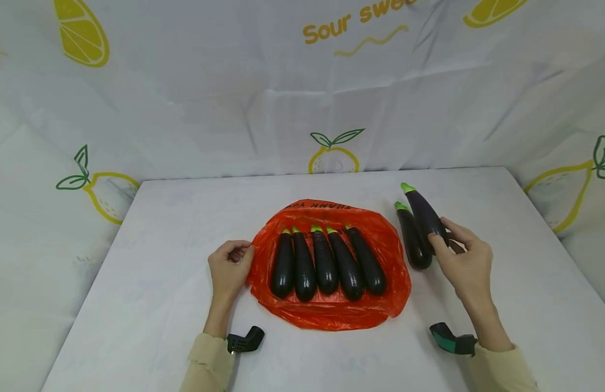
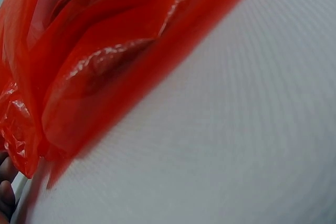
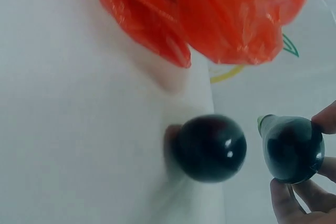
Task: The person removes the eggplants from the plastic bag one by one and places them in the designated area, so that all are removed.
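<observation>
A red plastic bag lies spread on the table with several dark eggplants side by side on it, their green stem ends pointing away. My left hand pinches the bag's left edge between thumb and fingers. To the right of the bag, my right hand grips an eggplant near its thick end; in the right wrist view this eggplant is held off the table. Beside it a second eggplant lies on the table, close to the bag's right edge.
The white-covered table ends at a white curtain printed with lemons, at the back and sides. Black devices are strapped at both wrists, the left one and the right one.
</observation>
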Demonstrator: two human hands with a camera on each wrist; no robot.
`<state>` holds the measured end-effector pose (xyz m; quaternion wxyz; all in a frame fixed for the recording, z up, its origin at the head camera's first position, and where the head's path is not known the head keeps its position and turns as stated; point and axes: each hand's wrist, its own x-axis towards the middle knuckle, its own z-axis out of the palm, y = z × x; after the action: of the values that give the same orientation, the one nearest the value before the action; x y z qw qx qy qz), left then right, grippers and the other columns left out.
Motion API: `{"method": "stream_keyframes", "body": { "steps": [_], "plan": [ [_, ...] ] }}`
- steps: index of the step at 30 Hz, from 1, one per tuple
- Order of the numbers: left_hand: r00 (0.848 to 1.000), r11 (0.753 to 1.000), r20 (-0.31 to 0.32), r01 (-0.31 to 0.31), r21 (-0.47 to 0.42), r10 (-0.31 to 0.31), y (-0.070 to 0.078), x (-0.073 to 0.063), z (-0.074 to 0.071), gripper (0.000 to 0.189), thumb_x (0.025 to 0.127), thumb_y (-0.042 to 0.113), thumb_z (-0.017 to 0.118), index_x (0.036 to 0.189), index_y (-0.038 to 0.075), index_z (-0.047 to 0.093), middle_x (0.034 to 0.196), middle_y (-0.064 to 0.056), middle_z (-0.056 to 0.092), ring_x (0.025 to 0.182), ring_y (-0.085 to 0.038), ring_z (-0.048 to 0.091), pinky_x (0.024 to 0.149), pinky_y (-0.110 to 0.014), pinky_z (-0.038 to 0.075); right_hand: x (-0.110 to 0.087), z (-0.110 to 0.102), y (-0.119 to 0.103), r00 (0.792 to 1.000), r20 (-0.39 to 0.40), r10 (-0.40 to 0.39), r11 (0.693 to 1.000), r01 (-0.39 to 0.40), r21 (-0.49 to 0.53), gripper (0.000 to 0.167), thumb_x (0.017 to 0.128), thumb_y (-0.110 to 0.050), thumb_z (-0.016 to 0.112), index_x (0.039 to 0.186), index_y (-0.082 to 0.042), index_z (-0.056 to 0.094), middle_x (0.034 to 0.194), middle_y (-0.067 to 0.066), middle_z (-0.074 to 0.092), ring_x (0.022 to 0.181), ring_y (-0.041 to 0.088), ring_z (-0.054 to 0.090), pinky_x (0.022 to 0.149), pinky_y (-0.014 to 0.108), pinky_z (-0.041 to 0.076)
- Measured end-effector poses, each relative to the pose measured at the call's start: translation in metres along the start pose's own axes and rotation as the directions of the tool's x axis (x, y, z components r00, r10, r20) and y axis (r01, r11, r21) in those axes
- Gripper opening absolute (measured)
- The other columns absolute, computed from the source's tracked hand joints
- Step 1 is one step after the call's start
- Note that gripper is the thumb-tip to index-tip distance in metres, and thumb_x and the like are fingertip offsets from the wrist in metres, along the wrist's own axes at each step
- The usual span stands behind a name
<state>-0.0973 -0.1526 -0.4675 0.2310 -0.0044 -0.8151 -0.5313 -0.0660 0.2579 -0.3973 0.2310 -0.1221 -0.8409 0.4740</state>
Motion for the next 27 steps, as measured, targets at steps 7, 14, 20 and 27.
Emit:
{"method": "stream_keyframes", "body": {
  "steps": [7,14,20,27],
  "plan": [
    [1.000,1.000,0.000,0.000,0.001,0.000,-0.001,0.000,0.000,0.005,0.086,0.004,0.074,0.088,0.001,0.077,0.076,-0.014,0.071,0.066,-0.003,0.052,0.062,-0.011,0.044,0.004,-0.006,0.011,0.997,-0.026,0.078,0.997,-0.078,-0.011,0.039,0.089,-0.005,0.068,0.128,-0.002,0.070,0.123,0.014,0.068,0.089,-0.012,0.057,0.077,-0.001,0.046],
    [1.000,1.000,0.004,0.012,-0.015,-0.012,0.000,0.000,0.000,0.005,0.087,0.004,0.074,0.089,0.002,0.077,0.076,-0.014,0.071,0.067,-0.004,0.053,0.062,-0.011,0.044,0.003,-0.012,0.017,0.986,-0.019,0.168,0.985,-0.169,-0.025,0.041,0.090,-0.009,0.067,0.131,-0.005,0.068,0.126,0.015,0.065,0.079,-0.021,0.056,0.071,0.000,0.048],
    [1.000,0.999,-0.006,0.006,-0.036,-0.006,-0.002,0.000,0.001,0.004,0.086,0.002,0.074,0.087,0.003,0.078,0.076,-0.014,0.072,0.066,-0.003,0.054,0.061,-0.011,0.044,0.002,-0.016,0.022,0.983,0.008,0.186,0.981,-0.185,-0.064,0.043,0.092,-0.012,0.066,0.134,-0.003,0.066,0.131,0.023,0.064,0.075,-0.025,0.051,0.065,0.000,0.046],
    [1.000,0.999,-0.021,0.019,-0.043,-0.019,0.005,0.001,0.002,0.004,0.084,-0.006,0.073,0.087,-0.005,0.076,0.074,-0.022,0.070,0.064,-0.001,0.051,0.060,-0.009,0.041,0.000,-0.017,0.028,0.980,0.038,0.196,0.977,-0.192,-0.097,0.044,0.093,-0.014,0.065,0.136,-0.002,0.064,0.136,0.028,0.061,0.077,-0.024,0.047,0.064,-0.002,0.043]
  ]
}}
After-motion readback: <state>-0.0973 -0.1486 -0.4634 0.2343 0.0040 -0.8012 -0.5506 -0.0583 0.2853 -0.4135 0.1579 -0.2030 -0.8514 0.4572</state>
